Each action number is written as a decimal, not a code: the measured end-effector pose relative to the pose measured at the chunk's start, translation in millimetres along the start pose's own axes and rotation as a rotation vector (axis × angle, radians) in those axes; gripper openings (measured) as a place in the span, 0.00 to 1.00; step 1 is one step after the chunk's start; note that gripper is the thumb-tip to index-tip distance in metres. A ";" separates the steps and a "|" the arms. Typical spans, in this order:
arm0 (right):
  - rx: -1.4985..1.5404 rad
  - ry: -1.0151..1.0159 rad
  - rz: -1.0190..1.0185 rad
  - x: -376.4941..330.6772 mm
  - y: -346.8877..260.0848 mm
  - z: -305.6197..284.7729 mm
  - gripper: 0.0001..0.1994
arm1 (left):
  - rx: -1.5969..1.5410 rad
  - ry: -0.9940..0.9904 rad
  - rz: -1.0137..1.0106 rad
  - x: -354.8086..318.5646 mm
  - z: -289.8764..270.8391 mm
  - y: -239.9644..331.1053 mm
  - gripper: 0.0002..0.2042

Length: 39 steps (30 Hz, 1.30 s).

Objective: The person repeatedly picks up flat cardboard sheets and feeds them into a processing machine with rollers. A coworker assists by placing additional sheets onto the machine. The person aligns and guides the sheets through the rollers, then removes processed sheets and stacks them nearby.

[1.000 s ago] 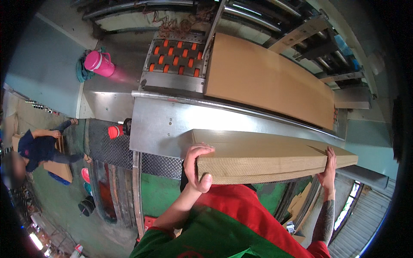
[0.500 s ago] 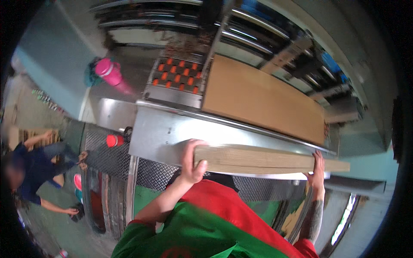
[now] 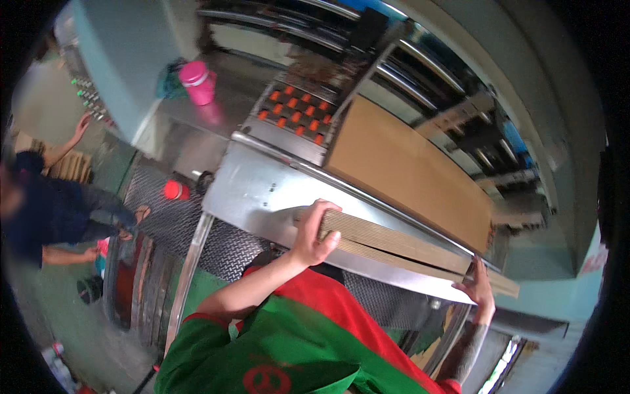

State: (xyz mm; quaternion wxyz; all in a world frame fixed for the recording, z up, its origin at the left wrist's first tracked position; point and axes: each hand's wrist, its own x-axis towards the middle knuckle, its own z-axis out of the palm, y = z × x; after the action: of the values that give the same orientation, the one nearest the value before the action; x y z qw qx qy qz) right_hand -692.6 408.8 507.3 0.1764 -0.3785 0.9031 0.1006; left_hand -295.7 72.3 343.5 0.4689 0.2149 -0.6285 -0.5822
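Note:
A stack of brown corrugated cardboard sheets (image 3: 394,241) rests slantwise over the shiny metal table (image 3: 252,174) in front of me. My left hand (image 3: 315,235) is closed round its left end, thumb on the near side and fingers over the top. Toward the right end, my right hand (image 3: 477,285) grips the near side, its fingers reaching up over the upper edge. A dark gap runs lengthwise between the stack's upper and lower sheets. Just beyond the table's raised bar, a wide brown cardboard sheet (image 3: 407,167) lies flat in the machine.
Orange rollers (image 3: 298,111) sit left of the flat sheet, below metal machine bars. A pink tumbler (image 3: 199,84) stands on the ledge at far left. A red-lidded container (image 3: 176,190) is by the table's left end. Another person (image 3: 65,203) is at the left.
The view has turned, so the table and stack slope down more to the right. A gap has opened between the stack's sheets. Both hands keep their hold.

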 end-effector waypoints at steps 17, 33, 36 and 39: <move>0.367 0.055 -0.410 228.9 -60.7 41.9 0.21 | 0.084 -0.048 -0.084 -8.1 -3.1 11.2 0.23; 0.640 -0.178 -0.289 231.6 -58.3 31.7 0.27 | 0.070 0.010 -0.002 6.1 10.2 -5.1 0.33; 0.659 -0.188 -0.252 229.8 -62.3 25.5 0.27 | 0.055 0.026 0.042 12.1 11.8 -7.0 0.32; 0.681 -0.214 -0.240 229.0 -66.8 22.6 0.28 | 0.045 0.038 0.040 13.6 12.4 -9.5 0.33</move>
State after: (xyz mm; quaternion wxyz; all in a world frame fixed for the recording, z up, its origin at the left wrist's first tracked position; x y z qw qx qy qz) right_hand -788.2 221.3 393.0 0.3962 -0.3885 0.8104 -0.1879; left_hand -315.0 65.7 340.7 0.4873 0.2239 -0.6366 -0.5542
